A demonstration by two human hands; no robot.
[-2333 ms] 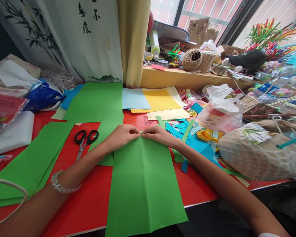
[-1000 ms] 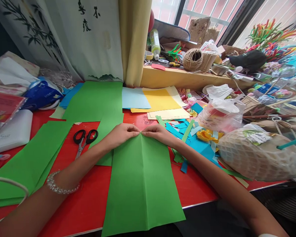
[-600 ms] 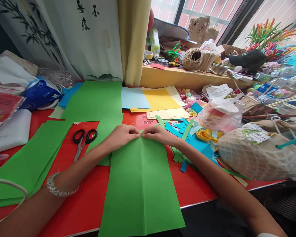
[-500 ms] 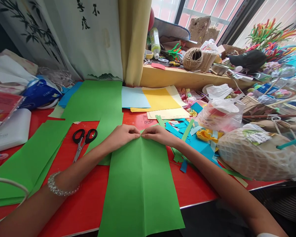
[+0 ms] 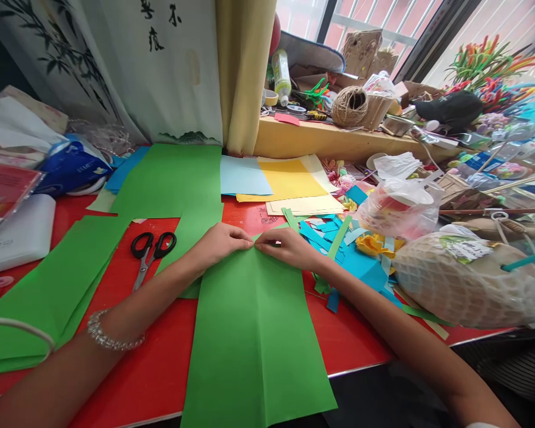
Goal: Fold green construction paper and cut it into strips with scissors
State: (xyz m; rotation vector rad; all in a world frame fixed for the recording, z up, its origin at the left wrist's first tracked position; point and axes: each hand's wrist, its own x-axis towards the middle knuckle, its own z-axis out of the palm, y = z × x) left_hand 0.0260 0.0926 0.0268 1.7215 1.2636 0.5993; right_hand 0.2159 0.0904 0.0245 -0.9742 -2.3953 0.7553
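Note:
A long green sheet of paper (image 5: 254,339) with a crease down its middle lies in front of me, its near end hanging past the table edge. My left hand (image 5: 222,242) pinches its far edge just left of the crease. Right beside it, my right hand (image 5: 288,245) pinches the same edge, fingertips nearly touching the left ones. Black-handled scissors (image 5: 149,255) rest to the left, partly covered by my left forearm. Another green sheet (image 5: 169,178) lies behind my hands, and folded green paper (image 5: 57,285) is at far left.
Blue and green paper scraps (image 5: 352,255) lie right of my hands. A coconut in netting (image 5: 468,285) and a bagged cup (image 5: 399,196) stand farther right. Yellow paper (image 5: 294,181) and light blue paper (image 5: 245,177) lie at the back. A blue tissue pack (image 5: 74,166) is at left.
The near end of the green sheet has shifted slightly to the right. Both hands keep their pinch at the far edge, almost unmoved.

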